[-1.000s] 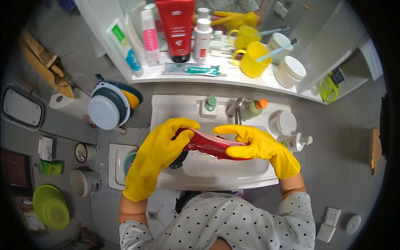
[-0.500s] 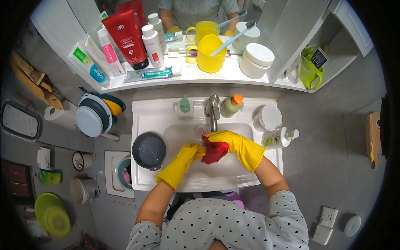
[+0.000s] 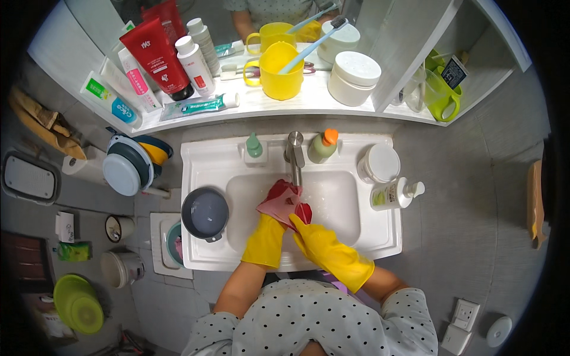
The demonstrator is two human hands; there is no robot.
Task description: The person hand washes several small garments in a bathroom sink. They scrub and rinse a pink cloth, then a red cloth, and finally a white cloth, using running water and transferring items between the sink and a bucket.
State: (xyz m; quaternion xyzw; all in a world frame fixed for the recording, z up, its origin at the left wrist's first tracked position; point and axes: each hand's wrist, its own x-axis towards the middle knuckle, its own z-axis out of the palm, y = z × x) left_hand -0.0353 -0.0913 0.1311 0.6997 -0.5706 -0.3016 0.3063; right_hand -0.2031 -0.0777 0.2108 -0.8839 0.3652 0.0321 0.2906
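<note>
A wet red cloth [image 3: 279, 204] is under the faucet [image 3: 295, 157], over the white sink [image 3: 350, 196]. My left hand [image 3: 263, 242], in a yellow rubber glove, holds the cloth from below, and the fabric covers its fingers. My right hand [image 3: 323, 246], gloved the same way, comes in from the lower right. Its fingertips are at the cloth's near right edge, pinching it, with part of the grip hidden. A darker red fold sticks out beside those fingertips.
On the sink's left stands a grey pot [image 3: 205, 213] with liquid. Behind are a green pump bottle [image 3: 254, 146] and an orange-topped bottle [image 3: 323, 146]. At right are a white jar [image 3: 380, 163] and a white pump bottle [image 3: 395, 194]. Above, a shelf [image 3: 297, 113] holds a yellow mug [image 3: 282, 74].
The cloth has shifted left and opened out over my left hand. My right hand has come down from beside the faucet to the cloth's near edge. The view has shifted slightly.
</note>
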